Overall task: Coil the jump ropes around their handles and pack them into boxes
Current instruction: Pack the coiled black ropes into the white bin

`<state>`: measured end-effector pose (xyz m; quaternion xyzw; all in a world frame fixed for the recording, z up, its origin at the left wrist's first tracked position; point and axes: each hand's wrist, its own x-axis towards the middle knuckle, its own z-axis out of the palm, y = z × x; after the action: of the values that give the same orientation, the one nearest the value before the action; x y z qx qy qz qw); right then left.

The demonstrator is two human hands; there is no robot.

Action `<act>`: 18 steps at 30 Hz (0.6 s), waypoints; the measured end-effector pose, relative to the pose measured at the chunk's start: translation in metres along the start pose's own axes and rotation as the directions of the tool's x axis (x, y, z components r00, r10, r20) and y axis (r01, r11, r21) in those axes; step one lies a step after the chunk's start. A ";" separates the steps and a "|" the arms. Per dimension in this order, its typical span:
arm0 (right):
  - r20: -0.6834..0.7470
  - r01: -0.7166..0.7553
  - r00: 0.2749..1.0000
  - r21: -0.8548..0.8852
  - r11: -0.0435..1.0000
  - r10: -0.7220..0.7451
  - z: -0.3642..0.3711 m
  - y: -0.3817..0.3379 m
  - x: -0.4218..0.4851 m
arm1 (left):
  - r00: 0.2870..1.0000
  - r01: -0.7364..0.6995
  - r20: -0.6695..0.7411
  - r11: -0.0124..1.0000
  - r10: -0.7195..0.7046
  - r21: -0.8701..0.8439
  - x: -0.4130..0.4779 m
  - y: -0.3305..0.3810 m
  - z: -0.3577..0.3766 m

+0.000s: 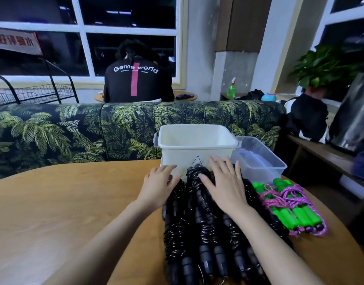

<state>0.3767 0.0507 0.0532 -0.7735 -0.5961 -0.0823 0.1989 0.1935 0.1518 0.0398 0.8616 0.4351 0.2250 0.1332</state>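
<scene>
Jump ropes [208, 233] with black handles lay in a thick pile at the lower centre of the frame, on the wooden table [63, 212], and each one that could be made out already had its cord wound round its handles. Just right of the pile lay a smaller bunch of green-handled ropes [296, 212] bound in purple cord, also coiled. Above the pile stood a white box [177, 158], and a clear box [265, 171] stood against its right side; nothing could be seen inside either, though the white one's floor was partly hidden. So the coiling looked largely done, while the packing seemed not yet begun: every rope in view was on the table and none in a box. The left hand [158, 184] rested on the upper left edge of the black pile, fingers loosely straight and reaching toward the white box. The right hand [224, 182] lay flat on top of the pile, fingers spread. Neither grip had closed on a rope; both hands only touched the pile, perhaps steadying or gathering it.
</scene>
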 end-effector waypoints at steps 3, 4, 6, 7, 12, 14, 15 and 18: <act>-0.017 0.012 1.000 -0.033 0.999 -0.012 -0.014 0.011 0.039 | 0.987 -0.097 -0.120 0.989 0.110 0.107 0.035 0.006 -0.019; -0.005 0.015 1.000 -0.054 0.998 -0.015 -0.017 0.014 0.053 | 0.980 -0.121 -0.137 0.981 0.142 0.151 0.049 0.007 -0.022; 0.023 0.026 0.999 -0.094 0.995 -0.024 -0.015 0.019 0.078 | 0.982 -0.133 -0.099 0.957 0.163 0.256 0.074 0.007 -0.025; 0.039 0.039 0.999 -0.109 0.993 -0.034 -0.013 0.021 0.088 | 0.985 -0.136 -0.057 0.943 0.161 0.304 0.085 0.006 -0.024; 0.173 0.098 0.983 -0.174 0.980 -0.067 0.006 0.027 0.123 | 0.984 -0.172 0.109 0.885 0.138 0.433 0.117 -0.001 -0.013; 0.190 0.098 0.980 -0.199 0.975 -0.059 0.010 0.028 0.129 | 0.988 -0.152 0.058 0.886 0.141 0.437 0.120 -0.001 -0.011; 0.179 0.093 0.982 -0.194 0.977 -0.058 0.010 0.029 0.130 | 0.990 -0.131 0.015 0.897 0.138 0.422 0.119 0.000 -0.012; 0.089 0.098 0.992 -0.143 0.985 -0.085 0.007 0.028 0.130 | 0.985 -0.106 -0.077 0.900 0.152 0.423 0.117 0.001 -0.016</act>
<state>0.4388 0.1630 0.0886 -0.7605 -0.6311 -0.1032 0.1126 0.2468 0.2466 0.0862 0.8836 0.4215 0.1816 -0.0929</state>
